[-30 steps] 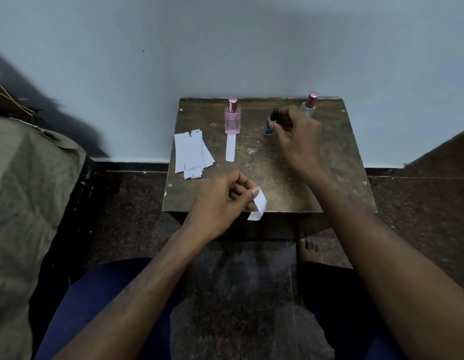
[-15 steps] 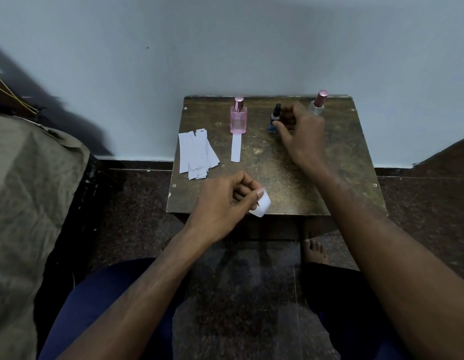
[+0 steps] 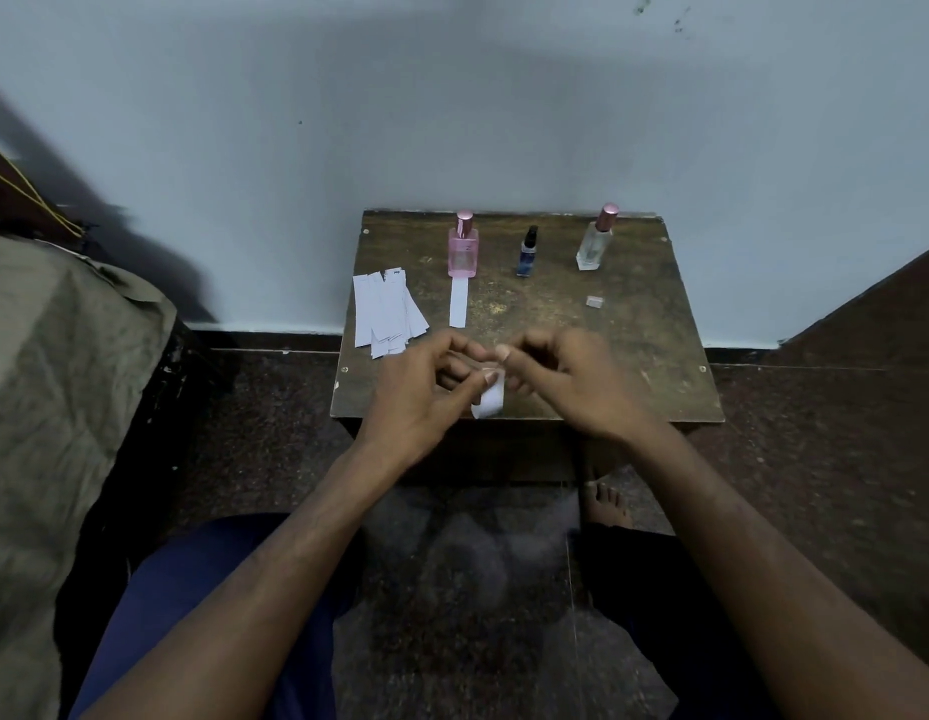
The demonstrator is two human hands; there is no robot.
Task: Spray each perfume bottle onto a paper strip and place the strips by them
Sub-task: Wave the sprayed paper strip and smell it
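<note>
Wall (image 3: 452, 96) fills the whole top half, pale and plain, and the small brown table (image 3: 634, 356) is pushed right up against it, so no room past the back edge. Dark floor (image 3: 254, 433) opens up on both sides of the table, with a greenish cloth-covered bulk (image 3: 47, 407) off to the left.

Both hands meet over the table's near edge. Left hand (image 3: 415, 392) has its fingers curled, pinching a paper strip (image 3: 489, 397) that curls down and hangs just past the front edge. Right hand (image 3: 571, 381) is curled too, fingertips right at the top of that same strip, but can't tell whether it actually grips it.

Loose pile of strips (image 3: 384, 317) sits at the left edge, a bit fanned out. Along the back: pink bottle (image 3: 463, 249) with one placed strip (image 3: 459, 301) lying flat in front, touching its base; clear bottle (image 3: 595, 241) near the right rear corner; little blue bottle (image 3: 526, 252) between them, well apart from both. Tiny pale cap-like bit (image 3: 593, 302) lies in front of the clear bottle. Middle of the tabletop is open.
</note>
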